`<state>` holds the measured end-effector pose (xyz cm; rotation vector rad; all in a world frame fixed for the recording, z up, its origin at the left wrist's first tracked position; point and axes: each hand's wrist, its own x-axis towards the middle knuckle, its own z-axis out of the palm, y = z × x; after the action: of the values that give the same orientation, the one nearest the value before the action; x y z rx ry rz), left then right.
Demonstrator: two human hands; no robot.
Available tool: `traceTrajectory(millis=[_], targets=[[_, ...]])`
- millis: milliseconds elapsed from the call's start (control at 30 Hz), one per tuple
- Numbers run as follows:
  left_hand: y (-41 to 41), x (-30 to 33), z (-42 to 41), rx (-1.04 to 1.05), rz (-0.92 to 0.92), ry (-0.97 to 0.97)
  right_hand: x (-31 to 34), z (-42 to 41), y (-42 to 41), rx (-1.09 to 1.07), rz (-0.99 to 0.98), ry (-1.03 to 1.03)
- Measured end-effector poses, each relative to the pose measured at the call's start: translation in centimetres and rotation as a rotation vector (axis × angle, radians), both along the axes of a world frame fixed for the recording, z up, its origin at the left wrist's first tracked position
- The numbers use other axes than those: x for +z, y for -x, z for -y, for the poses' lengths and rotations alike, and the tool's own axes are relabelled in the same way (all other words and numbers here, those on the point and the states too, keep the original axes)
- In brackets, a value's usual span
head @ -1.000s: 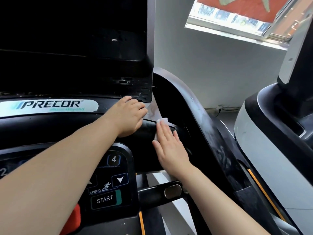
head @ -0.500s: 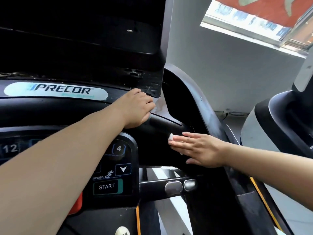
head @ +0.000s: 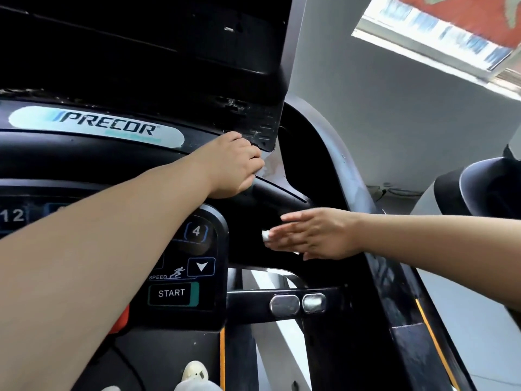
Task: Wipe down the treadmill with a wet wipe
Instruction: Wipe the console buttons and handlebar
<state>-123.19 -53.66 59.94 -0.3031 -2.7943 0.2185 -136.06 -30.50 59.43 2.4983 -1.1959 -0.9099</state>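
— So which step was that?
— Wiping the treadmill (head: 318, 153) frame: my right hand (head: 313, 235), fingers flat, pressed the wet wipe (head: 265, 235) there; my left hand (head: 234, 165) curled over the console edge. Probably fresh surface next.

Black treadmill console (head: 118, 170), PRECOR badge (head: 95, 126) across top. Left hand (head: 234, 165) grips the crossbar (head: 277, 197) by the screen's lower corner. Right hand (head: 313, 235) flat, presses white wet wipe (head: 265, 235) onto the console's dark side face.
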Motion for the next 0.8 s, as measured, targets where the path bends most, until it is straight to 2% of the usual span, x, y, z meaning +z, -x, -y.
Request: traceTrajectory(millis=[167, 367, 600, 800], targets=[[0.2, 0.1, -0.1, -0.015, -0.026, 0.000, 0.4, -1.2, 2.3, 0.201, -0.163, -0.054], [0.1, 0.3, -0.1, 0.013, 0.013, -0.004, 0.4, 3.9, 0.4, 0.165, 0.008, 0.150], [-0.1, 0.5, -0.3, 0.030, 0.020, 0.002, 1.2, -0.5, 2.4, 0.203, -0.052, -0.071], [0.0, 0.3, -0.2, 0.026, 0.005, -0.012, -0.8, 3.7, -0.8, 0.270, 0.031, 0.036]])
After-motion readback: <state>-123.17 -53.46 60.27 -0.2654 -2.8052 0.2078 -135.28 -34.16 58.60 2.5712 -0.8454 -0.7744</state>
